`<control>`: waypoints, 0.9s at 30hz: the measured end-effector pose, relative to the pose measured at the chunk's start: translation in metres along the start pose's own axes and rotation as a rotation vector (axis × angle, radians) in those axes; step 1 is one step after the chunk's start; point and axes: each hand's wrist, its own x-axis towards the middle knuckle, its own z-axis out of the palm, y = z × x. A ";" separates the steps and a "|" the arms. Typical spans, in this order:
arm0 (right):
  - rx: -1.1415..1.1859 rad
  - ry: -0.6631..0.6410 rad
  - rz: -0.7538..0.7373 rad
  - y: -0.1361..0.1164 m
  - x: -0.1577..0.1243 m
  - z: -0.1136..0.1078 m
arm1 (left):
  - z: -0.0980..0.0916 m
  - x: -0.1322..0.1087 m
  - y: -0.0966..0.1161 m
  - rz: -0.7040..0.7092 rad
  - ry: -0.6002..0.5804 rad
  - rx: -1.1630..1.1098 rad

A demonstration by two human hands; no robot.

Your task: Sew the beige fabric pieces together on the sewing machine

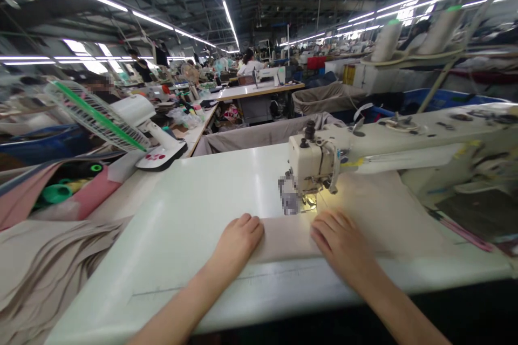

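Observation:
A beige fabric piece (285,237) lies on the pale sewing table, running under the head of a sewing machine (309,161) and off to the right. My left hand (242,234) is closed at the fabric's left end, its fingers curled down over the edge. Close in front of the lit needle area, my right hand (338,237) grips the same fabric with bent fingers, thumb toward the left. The fingertips of both hands are partly hidden. Part of the machine's needle side is blurred out.
At left, a stack of beige fabric pieces (36,264) lies beside the table. A white fan (133,113) with a green rim stands behind it. Pink tweezers or snips (465,232) rest at right. Thread cones (386,40) stand above the machine; a cloth-lined bin (259,135) is behind the table.

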 end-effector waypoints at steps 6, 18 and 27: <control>0.030 -0.057 0.035 -0.001 0.003 -0.002 | -0.009 0.032 -0.003 -0.137 0.016 -0.008; 0.059 0.006 0.138 -0.018 -0.006 0.008 | 0.006 0.145 -0.011 0.007 -0.009 -0.157; 0.082 0.052 0.159 -0.018 0.001 0.013 | 0.008 0.172 -0.025 0.189 -0.015 -0.159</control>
